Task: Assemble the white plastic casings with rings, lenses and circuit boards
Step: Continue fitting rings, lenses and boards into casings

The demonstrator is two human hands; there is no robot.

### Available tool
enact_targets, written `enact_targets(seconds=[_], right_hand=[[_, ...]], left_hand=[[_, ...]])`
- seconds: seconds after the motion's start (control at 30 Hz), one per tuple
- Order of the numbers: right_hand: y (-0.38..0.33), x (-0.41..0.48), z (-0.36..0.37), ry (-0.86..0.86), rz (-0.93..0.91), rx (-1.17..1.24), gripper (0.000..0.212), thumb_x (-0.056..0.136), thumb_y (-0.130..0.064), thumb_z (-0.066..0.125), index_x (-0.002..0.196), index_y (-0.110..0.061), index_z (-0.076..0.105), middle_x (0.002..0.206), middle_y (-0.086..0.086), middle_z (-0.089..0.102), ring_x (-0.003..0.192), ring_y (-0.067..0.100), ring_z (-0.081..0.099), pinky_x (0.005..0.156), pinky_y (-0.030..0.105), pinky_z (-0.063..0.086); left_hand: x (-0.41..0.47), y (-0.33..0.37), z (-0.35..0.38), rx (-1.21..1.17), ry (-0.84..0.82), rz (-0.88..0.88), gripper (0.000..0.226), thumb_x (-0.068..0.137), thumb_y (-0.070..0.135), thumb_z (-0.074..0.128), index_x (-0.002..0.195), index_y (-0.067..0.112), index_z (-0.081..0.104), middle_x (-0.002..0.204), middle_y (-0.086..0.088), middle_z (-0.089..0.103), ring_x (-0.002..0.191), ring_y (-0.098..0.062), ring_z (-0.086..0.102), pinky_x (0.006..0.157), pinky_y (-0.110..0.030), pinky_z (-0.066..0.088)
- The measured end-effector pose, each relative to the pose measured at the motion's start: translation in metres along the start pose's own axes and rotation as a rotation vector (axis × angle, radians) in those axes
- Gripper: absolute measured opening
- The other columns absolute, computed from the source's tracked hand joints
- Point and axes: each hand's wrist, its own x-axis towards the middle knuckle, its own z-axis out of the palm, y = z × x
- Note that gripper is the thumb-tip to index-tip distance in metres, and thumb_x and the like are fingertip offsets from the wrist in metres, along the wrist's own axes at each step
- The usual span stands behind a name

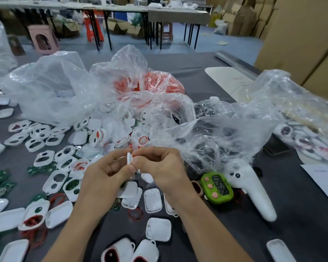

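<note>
Left hand (104, 173) and right hand (159, 167) pinch one white casing (129, 158) — edge-on

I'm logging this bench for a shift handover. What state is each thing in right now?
left hand, pinches the white casing
right hand, pinches it too
white casing, held edge-on, lifted
green timer, lying face up, digits showing
white controller, lying flat, untouched
clear bag, crumpled, slumped beside the hands
</note>
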Motion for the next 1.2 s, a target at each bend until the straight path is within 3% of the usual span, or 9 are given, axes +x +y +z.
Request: enact_targets(seconds=[0.17,0.27,0.37,0.5,0.63,0.77,0.97,1.2], right_hand=[[-0.001,0.0,0.0,-0.065,-0.052,0.054,0.017,0.083,-0.002,0.078,0.083,-0.019,0.083,0.087,0.009,0.08,0.08,0.017,0.075,0.075,0.029,0.06],[-0.001,0.001,-0.001,-0.077,-0.098,-0.035,0.017,0.083,-0.003,0.077,0.087,-0.018,0.084,0.086,0.007,0.079,0.081,0.016,0.074,0.074,0.029,0.059],[0.002,-0.001,0.001,-0.001,-0.171,-0.228,0.022,0.079,-0.007,0.078,0.089,-0.026,0.083,0.078,0.001,0.077,0.071,0.012,0.07,0.067,0.03,0.06],[0.005,-0.003,0.003,0.072,-0.307,-0.375,0.028,0.075,-0.013,0.08,0.09,-0.037,0.081,0.079,-0.009,0.074,0.068,0.007,0.068,0.061,0.021,0.055],[0.006,-0.003,0.002,0.071,-0.382,-0.428,0.026,0.074,-0.011,0.079,0.093,-0.029,0.082,0.095,-0.014,0.077,0.081,0.014,0.073,0.071,0.021,0.057],[0.004,-0.005,0.002,0.06,-0.377,-0.435,0.026,0.075,-0.009,0.078,0.094,-0.026,0.083,0.097,-0.015,0.077,0.081,0.012,0.074,0.076,0.026,0.06],[0.005,-0.007,0.009,0.129,-0.362,-0.46,0.025,0.08,-0.009,0.079,0.097,-0.027,0.082,0.083,-0.015,0.074,0.078,0.007,0.072,0.075,0.02,0.057],[0.0,-0.006,0.009,0.171,-0.298,-0.229,0.016,0.086,-0.002,0.071,0.086,-0.015,0.081,0.08,-0.003,0.078,0.075,0.017,0.075,0.072,0.033,0.062]], left_hand=[[-0.001,0.005,0.003,-0.174,0.003,-0.063,0.027,0.08,0.035,0.074,0.106,0.033,0.079,0.092,-0.01,0.08,0.089,-0.023,0.078,0.073,-0.024,0.062],[-0.002,0.007,0.004,-0.237,-0.028,-0.082,0.027,0.082,0.037,0.07,0.107,0.031,0.08,0.098,-0.011,0.079,0.093,-0.021,0.077,0.074,-0.026,0.061],[-0.001,0.007,0.005,-0.269,-0.045,-0.119,0.029,0.083,0.036,0.069,0.109,0.027,0.08,0.101,-0.012,0.079,0.084,-0.013,0.075,0.075,-0.027,0.062],[0.001,0.006,0.002,-0.323,-0.086,-0.17,0.028,0.087,0.03,0.066,0.111,0.022,0.079,0.104,-0.013,0.077,0.064,-0.007,0.065,0.076,-0.029,0.062],[0.0,0.009,-0.001,-0.367,-0.129,-0.256,0.036,0.083,0.039,0.071,0.112,0.021,0.079,0.106,-0.018,0.05,0.074,-0.025,0.05,0.083,-0.033,0.062],[-0.002,0.012,0.001,-0.473,-0.147,-0.295,0.032,0.086,0.034,0.067,0.11,0.017,0.08,0.114,-0.021,0.074,0.094,-0.024,0.075,0.077,-0.029,0.062],[-0.001,0.013,0.002,-0.53,-0.136,-0.311,0.03,0.09,0.032,0.064,0.108,0.014,0.08,0.113,-0.018,0.076,0.095,-0.022,0.077,0.075,-0.027,0.062],[0.001,0.014,0.0,-0.569,-0.119,-0.332,0.025,0.085,0.032,0.068,0.097,0.016,0.083,0.103,-0.014,0.078,0.092,-0.021,0.077,0.073,-0.027,0.062]])
